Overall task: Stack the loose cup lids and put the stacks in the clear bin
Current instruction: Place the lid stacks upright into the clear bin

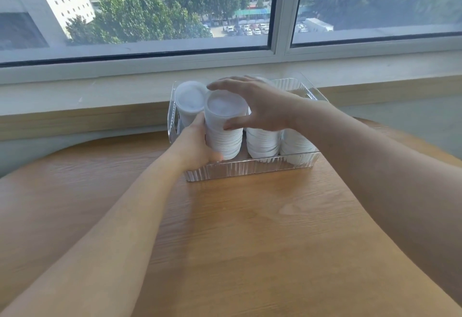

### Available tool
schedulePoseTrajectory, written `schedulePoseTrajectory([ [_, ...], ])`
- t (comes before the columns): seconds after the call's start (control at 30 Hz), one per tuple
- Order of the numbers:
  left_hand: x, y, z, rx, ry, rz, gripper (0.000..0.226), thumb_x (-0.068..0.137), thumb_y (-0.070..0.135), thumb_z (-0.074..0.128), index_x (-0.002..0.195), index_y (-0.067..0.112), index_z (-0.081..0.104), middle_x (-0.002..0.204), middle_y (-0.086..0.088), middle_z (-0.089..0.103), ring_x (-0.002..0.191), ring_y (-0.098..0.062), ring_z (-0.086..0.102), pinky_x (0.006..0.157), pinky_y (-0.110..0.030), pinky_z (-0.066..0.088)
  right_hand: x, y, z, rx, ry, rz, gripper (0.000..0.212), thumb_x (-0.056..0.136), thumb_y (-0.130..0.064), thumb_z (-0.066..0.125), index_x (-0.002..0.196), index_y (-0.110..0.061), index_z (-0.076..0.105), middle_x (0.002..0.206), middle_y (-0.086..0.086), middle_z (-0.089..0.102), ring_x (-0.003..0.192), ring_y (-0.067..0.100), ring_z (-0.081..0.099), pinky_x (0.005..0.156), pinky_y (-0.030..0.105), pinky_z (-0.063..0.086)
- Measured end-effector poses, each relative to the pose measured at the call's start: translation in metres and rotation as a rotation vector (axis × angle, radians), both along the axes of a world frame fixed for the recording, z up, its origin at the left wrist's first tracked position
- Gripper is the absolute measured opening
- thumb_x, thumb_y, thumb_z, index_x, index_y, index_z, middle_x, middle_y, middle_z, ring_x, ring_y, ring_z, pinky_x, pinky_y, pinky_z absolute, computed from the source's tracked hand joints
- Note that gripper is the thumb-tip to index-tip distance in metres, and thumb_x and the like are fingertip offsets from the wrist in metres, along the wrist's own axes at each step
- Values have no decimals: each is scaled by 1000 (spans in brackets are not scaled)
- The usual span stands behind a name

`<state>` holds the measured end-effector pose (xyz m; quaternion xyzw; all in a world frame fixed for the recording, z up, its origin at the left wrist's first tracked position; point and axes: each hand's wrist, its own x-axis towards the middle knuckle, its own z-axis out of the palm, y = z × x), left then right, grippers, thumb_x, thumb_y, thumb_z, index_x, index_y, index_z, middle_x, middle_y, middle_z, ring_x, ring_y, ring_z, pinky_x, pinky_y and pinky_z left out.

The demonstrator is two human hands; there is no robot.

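A clear ribbed bin (250, 169) stands on the wooden table (237, 241) by the window sill. Several tall stacks of white cup lids stand inside it. My left hand (197, 144) grips the lower left side of the front-left lid stack (226, 126). My right hand (260, 104) curls over the top of the same stack, thumb on its near side and fingers arched over its far rim. Another lid stack (188, 101) stands behind it at the left, and two more lid stacks (263, 143) fill the right, partly hidden by my right wrist.
The bin sits at the far edge of the table, close to the pale window sill (87, 96). Behind it rises a large window (150, 11). Bare tabletop lies in front of the bin between my forearms.
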<state>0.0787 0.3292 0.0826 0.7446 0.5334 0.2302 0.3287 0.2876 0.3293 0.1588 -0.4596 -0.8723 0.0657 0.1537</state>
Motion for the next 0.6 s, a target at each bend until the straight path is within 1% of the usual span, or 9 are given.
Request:
schedulePoseTrajectory([
  [0.1, 2, 2, -3, -18, 23, 8, 100, 77, 11, 88, 157, 30, 31, 126, 9, 59, 114, -16, 59, 81, -23, 48, 1, 5, -8, -17, -7, 18, 87, 84, -55, 78, 158, -35, 37, 163, -6, 40, 152, 18, 32, 125, 49, 25],
  [0.2, 6, 4, -5, -39, 34, -17, 103, 76, 18, 91, 158, 33, 30, 133, 7, 60, 121, -19, 60, 100, -38, 52, 4, 10, -17, -45, 0, 8, 87, 84, -53, 79, 158, -35, 37, 163, -7, 40, 152, 18, 32, 125, 49, 25],
  [0.27, 10, 5, -7, -52, 37, -44, 100, 77, 22, 91, 158, 31, 33, 136, 8, 59, 123, -18, 58, 107, -41, 49, 6, 11, -23, -58, -17, -12, 88, 84, -55, 79, 158, -39, 36, 163, -8, 39, 152, 18, 33, 124, 51, 27],
  [0.37, 12, 7, -9, -74, 46, -62, 86, 84, 20, 86, 155, 28, 38, 135, 9, 59, 124, -15, 57, 107, -36, 48, 8, 9, -29, -77, -17, -47, 87, 85, -52, 80, 159, -42, 34, 164, -12, 35, 151, 17, 33, 119, 46, 33],
  [0.4, 12, 8, -9, -81, 50, -64, 76, 86, 17, 83, 150, 28, 42, 130, 10, 61, 121, -13, 59, 101, -30, 50, 8, 8, -31, -69, -17, -59, 87, 86, -51, 80, 159, -44, 33, 164, -13, 35, 150, 17, 34, 112, 41, 35],
  [0.47, 13, 9, -8, -81, 82, -77, 55, 92, 9, 76, 132, 32, 45, 111, 18, 59, 102, 1, 58, 80, -9, 46, 7, 6, -32, -43, -33, -76, 88, 86, -52, 79, 159, -47, 30, 163, -17, 34, 147, 14, 37, 97, 31, 32],
  [0.5, 13, 10, -9, -75, 88, -79, 53, 93, 7, 74, 128, 34, 44, 105, 22, 56, 94, 5, 54, 73, -6, 43, 6, 5, -31, -28, -46, -82, 88, 86, -53, 79, 159, -47, 30, 163, -18, 34, 146, 13, 38, 93, 28, 29],
  [0.53, 14, 9, -8, -74, 90, -72, 54, 94, 7, 73, 129, 34, 43, 104, 22, 54, 91, 5, 53, 72, -7, 42, 6, 4, -30, -17, -61, -83, 88, 86, -54, 78, 159, -47, 29, 163, -18, 33, 145, 12, 38, 91, 26, 27],
  [0.6, 12, 10, -9, -71, 97, -54, 61, 92, 10, 74, 142, 27, 44, 113, 14, 59, 102, -5, 57, 88, -22, 49, 4, 3, -28, -4, -82, -80, 87, 87, -54, 77, 160, -45, 30, 165, -17, 32, 146, 13, 38, 91, 23, 24],
])
